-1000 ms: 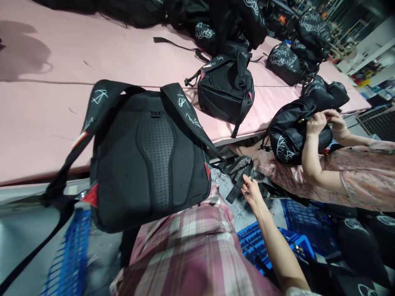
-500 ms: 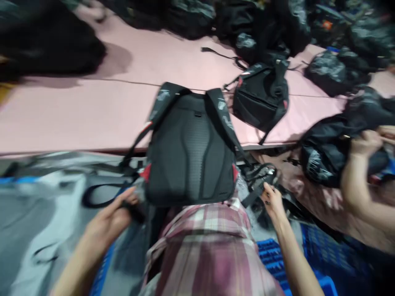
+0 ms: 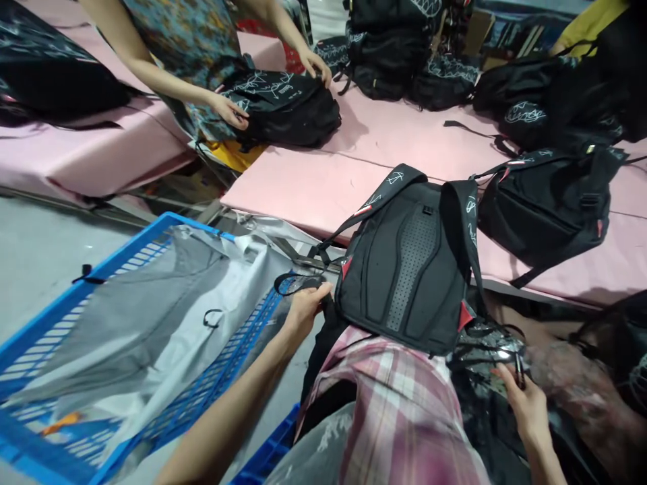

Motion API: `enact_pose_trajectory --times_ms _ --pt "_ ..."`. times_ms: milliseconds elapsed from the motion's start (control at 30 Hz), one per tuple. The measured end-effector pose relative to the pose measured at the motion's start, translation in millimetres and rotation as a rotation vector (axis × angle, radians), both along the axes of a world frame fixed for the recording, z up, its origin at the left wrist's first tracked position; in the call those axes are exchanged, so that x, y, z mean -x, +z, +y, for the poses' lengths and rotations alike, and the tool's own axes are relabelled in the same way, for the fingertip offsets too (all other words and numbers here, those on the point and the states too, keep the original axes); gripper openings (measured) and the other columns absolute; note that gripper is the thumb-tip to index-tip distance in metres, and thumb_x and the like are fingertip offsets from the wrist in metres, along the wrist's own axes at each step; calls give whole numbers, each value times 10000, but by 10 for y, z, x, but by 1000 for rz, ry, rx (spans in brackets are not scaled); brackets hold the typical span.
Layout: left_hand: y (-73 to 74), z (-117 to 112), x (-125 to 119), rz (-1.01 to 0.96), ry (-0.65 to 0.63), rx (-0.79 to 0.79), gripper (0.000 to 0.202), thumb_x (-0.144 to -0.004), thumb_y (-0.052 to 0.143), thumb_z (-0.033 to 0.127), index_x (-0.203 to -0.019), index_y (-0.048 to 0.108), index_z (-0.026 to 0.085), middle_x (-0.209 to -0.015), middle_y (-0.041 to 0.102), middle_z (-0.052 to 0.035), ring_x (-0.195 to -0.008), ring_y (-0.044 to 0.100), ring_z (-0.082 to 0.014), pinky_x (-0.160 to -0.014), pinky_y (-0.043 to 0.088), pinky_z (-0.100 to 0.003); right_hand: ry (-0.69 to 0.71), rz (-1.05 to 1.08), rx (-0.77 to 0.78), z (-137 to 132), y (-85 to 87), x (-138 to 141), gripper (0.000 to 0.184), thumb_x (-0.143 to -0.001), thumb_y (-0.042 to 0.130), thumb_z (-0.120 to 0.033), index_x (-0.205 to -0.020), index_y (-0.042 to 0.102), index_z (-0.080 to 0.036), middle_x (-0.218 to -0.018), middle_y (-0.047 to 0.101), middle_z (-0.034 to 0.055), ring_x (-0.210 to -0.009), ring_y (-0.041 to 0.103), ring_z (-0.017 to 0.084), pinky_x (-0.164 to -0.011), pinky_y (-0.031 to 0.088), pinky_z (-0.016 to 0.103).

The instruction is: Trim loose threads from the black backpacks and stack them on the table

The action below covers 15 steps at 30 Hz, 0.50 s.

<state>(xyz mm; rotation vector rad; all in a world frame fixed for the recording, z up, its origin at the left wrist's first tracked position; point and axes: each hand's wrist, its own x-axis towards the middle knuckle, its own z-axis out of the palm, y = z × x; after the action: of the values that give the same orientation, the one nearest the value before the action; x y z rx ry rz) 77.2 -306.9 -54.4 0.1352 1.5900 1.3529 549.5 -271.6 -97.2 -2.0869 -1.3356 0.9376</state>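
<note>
A black backpack (image 3: 409,263) lies back-panel up, half on the pink table (image 3: 313,185) and half on my lap. My left hand (image 3: 303,308) is closed on the backpack's left strap (image 3: 296,281), just left of the bag's lower corner. My right hand (image 3: 523,397) is at the bag's lower right, fingers curled round a thin black strap (image 3: 518,364) among clear crinkled plastic.
A blue plastic crate (image 3: 126,256) lined with grey and white sheeting stands at my left. Another black backpack (image 3: 546,202) lies on the table to the right, several more behind. A person across the table has both hands on a backpack (image 3: 283,111).
The view has swung left, showing the blue crate and the person across the table. My left hand has come up and closed on the strap; my right hand has dropped lower right.
</note>
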Motion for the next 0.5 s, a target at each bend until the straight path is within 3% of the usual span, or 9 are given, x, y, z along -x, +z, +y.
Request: enact_pose_trajectory --times_ms 100,233,300,367,433,500 --pt "-11 36 -22 37 13 -8 296 -526 752 374 -558 614 114 -544 601 0 -502 523 -101 -508 394 -211 190 -356 136 -76 -20 -194 511 -643 565 -598 -890 687 -168 -669 661 111 -642 614 289 -555 435 347" --pt "-38 66 -41 61 -7 -5 278 -523 746 361 -557 626 113 -551 612 -8 -506 524 -101 -500 378 -207 219 -732 306 -206 66 -185 476 -722 468 -513 -994 691 -193 -665 664 190 -529 614 329 -498 414 406" --pt "-74 76 -29 74 -18 4 279 -527 740 360 -551 617 111 -554 612 -16 -512 525 -106 -503 379 -209 240 -636 266 -242 141 17 463 -737 453 -517 -976 694 -203 -718 680 189 -595 637 325 -544 441 401" --pt "-129 79 7 111 -4 -9 294 -546 730 377 -598 623 107 -586 618 -23 -541 537 -113 -522 393 -211 282 -363 162 -255 212 336 466 -734 468 -553 -951 688 -204 -819 699 154 -751 653 303 -660 472 371" --pt "-195 76 51 146 2 -37 346 -559 730 393 -737 641 111 -665 636 -25 -588 554 -114 -537 404 -203 314 -92 78 -258 262 701 480 -719 503 -581 -937 673 -188 -911 700 113 -867 634 276 -762 467 336" --pt "-256 74 76 106 -54 -43 436 -573 727 429 -870 630 124 -731 645 -28 -604 564 -109 -523 404 -193 341 5 52 -260 286 1019 462 -696 550 -587 -864 660 -171 -866 701 89 -818 627 255 -725 466 309"
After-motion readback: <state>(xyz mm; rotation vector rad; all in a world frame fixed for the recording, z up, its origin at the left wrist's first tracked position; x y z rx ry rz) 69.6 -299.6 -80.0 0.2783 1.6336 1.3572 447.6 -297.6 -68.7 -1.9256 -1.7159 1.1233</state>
